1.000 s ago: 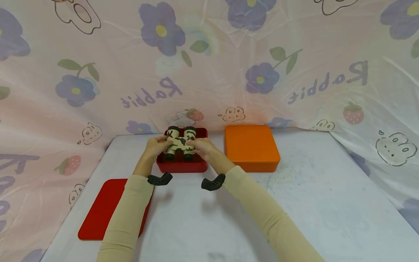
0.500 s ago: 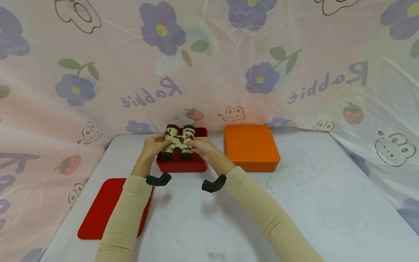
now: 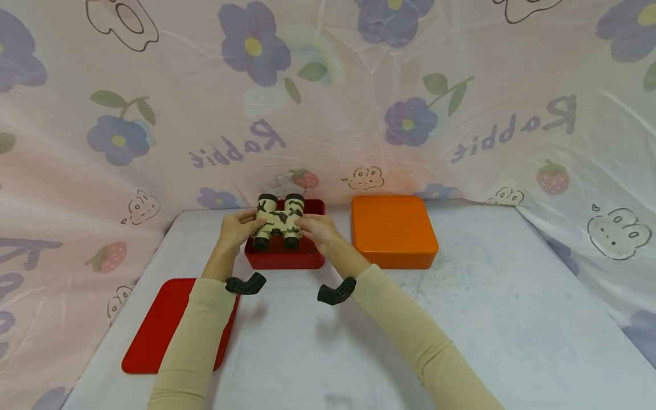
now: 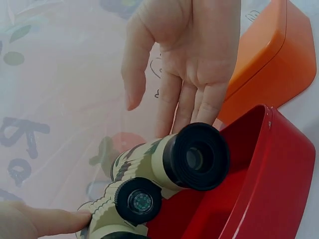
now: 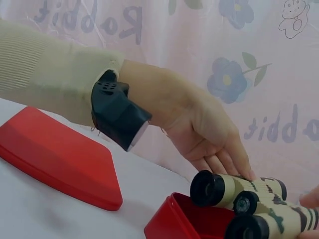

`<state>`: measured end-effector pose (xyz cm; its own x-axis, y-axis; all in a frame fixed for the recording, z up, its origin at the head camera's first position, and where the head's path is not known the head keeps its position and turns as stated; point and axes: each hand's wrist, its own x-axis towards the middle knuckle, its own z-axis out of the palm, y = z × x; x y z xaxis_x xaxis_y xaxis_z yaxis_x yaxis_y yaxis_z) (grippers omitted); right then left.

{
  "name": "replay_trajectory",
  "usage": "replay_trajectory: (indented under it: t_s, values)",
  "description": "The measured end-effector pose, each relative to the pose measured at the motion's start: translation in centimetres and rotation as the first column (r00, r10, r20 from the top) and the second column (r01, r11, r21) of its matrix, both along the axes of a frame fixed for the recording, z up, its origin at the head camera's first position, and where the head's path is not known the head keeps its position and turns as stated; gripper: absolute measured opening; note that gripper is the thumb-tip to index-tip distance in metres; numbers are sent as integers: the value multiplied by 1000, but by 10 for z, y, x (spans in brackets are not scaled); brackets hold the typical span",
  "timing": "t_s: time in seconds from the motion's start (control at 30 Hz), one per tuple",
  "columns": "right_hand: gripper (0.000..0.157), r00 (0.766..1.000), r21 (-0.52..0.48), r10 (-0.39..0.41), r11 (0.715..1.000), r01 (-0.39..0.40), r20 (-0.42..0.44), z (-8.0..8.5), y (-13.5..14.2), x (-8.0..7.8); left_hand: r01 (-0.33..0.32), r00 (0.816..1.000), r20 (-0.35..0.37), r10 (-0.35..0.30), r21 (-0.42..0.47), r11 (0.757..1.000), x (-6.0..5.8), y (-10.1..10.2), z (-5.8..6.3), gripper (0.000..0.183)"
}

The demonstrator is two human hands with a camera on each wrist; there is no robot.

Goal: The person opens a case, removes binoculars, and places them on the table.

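Camouflage-patterned toy binoculars (image 3: 278, 221) lie over the open red box (image 3: 287, 262), their eyepieces towards me. Whether they rest on its bottom or rim cannot be told. My left hand (image 3: 237, 229) grips the left barrel, thumb on top. Beside the other barrel is my right hand (image 3: 322, 232). In the left wrist view that right hand (image 4: 187, 55) has straight fingers reaching behind the barrel, its thumb apart from it. A small compass sits on the round black knob (image 4: 138, 201) between the eyepieces. The right wrist view shows the left hand (image 5: 207, 129) on the binoculars (image 5: 259, 204).
A closed orange box (image 3: 394, 228) stands right of the red one. The red lid (image 3: 159, 330) lies flat at the front left, partly under my left sleeve. A patterned cloth (image 3: 328, 102) hangs behind the white table (image 3: 492, 319).
The binoculars have shifted slightly left and up in the head view, along with my left hand. My right thumb has slid from the top of the barrel to its edge.
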<state>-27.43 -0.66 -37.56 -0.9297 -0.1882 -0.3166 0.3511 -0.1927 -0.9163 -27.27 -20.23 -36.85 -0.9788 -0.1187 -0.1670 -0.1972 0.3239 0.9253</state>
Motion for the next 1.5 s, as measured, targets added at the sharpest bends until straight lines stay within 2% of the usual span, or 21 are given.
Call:
replay_trajectory:
  t_s: [0.4,1.17,1.5]
  values:
    - [45,997,7,-74,997,74,-3,-3,3,3,-16,1000,-24,15,-37,999,6,5,7,54]
    - [40,994,19,-104,994,104,17,-4,7,10,15,998,-62,-18,-50,999,23,0,13,56]
    - [37,994,27,-112,993,112,8,-2,8,16,36,999,-33,-39,-74,997,33,-3,16,56]
